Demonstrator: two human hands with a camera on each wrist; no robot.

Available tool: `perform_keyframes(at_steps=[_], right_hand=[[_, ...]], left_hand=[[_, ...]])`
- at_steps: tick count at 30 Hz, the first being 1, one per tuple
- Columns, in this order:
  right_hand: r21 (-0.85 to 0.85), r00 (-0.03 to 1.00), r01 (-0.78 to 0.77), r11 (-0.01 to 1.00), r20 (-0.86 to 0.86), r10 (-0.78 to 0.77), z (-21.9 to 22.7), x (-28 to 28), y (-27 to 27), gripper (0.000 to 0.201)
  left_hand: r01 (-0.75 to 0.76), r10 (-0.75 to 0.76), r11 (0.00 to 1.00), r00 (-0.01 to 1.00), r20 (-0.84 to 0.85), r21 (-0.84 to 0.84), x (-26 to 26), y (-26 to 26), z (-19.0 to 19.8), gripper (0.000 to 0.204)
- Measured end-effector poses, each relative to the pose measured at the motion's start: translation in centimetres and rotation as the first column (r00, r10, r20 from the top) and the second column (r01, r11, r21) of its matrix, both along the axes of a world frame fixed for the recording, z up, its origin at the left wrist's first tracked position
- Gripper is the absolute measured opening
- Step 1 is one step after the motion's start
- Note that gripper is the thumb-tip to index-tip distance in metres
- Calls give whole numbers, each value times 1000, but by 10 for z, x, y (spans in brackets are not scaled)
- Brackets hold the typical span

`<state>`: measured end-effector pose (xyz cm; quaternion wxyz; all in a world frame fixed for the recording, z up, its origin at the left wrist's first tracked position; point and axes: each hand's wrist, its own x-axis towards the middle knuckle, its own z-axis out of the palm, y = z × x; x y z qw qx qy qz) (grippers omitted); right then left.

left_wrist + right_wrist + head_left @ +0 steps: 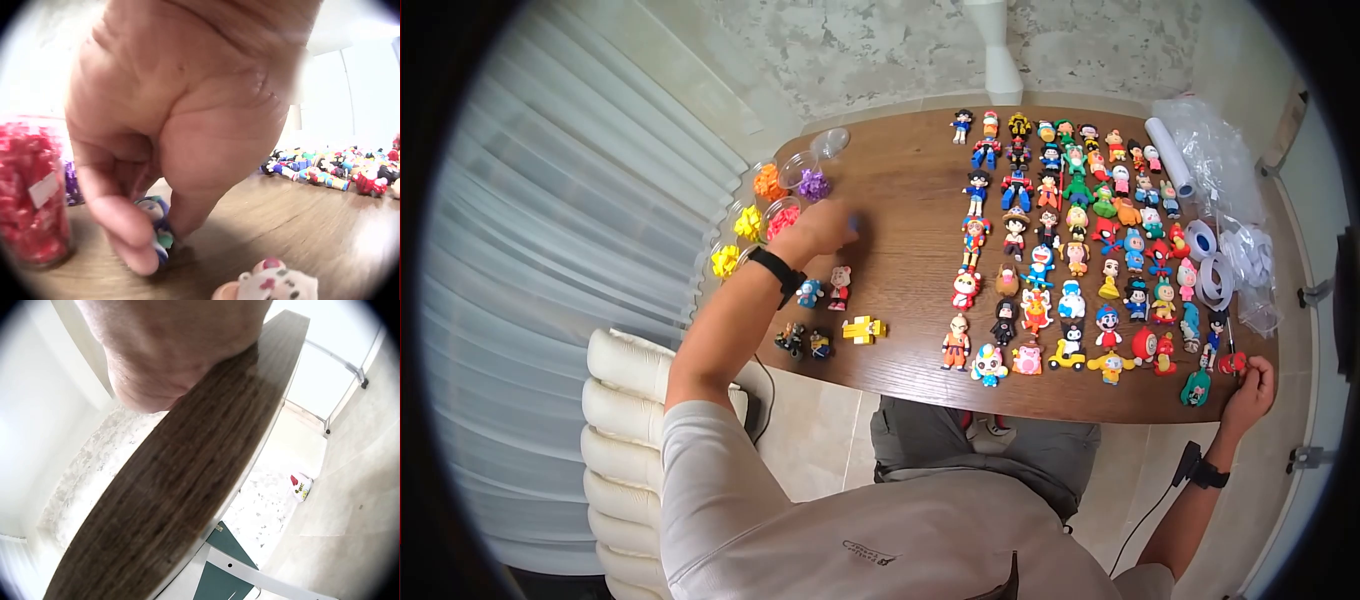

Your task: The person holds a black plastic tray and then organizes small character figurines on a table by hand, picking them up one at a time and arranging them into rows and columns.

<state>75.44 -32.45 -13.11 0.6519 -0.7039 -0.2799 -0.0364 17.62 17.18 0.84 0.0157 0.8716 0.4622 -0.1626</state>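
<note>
In the left wrist view my left hand (181,119) pinches a small blue-and-white figurine (152,209) between thumb and fingers, low over the wooden table (900,250). From the head view, this left hand (825,228) covers most of that figurine. Close beside it stands a clear tub of red pieces (31,194). A white bear-like figurine (278,286) lies just in front. My right hand (1250,392) rests on the table's right edge, beside a red object (1232,362); its fingers are largely hidden in the right wrist view.
Many figurines (1072,240) lie in rows across the table's right half. Tubs of orange (769,182), yellow (748,222) and purple pieces (812,184) line the left edge. A yellow figurine (864,329) lies at front left. Plastic wrap (1215,150) and white tape rolls (1216,280) lie at the right.
</note>
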Motion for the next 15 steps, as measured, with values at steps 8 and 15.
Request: perform_keyframes(at_steps=[8, 15], right_hand=[[5, 1000, -20, 1000, 18, 20, 3, -3, 2, 14], [-32, 999, 25, 999, 40, -24, 10, -10, 3, 13]], left_hand=[[-16, -12, 993, 972, 234, 117, 105, 22, -21, 52], [-155, 127, 987, 905, 406, 37, 166, 59, -38, 51]])
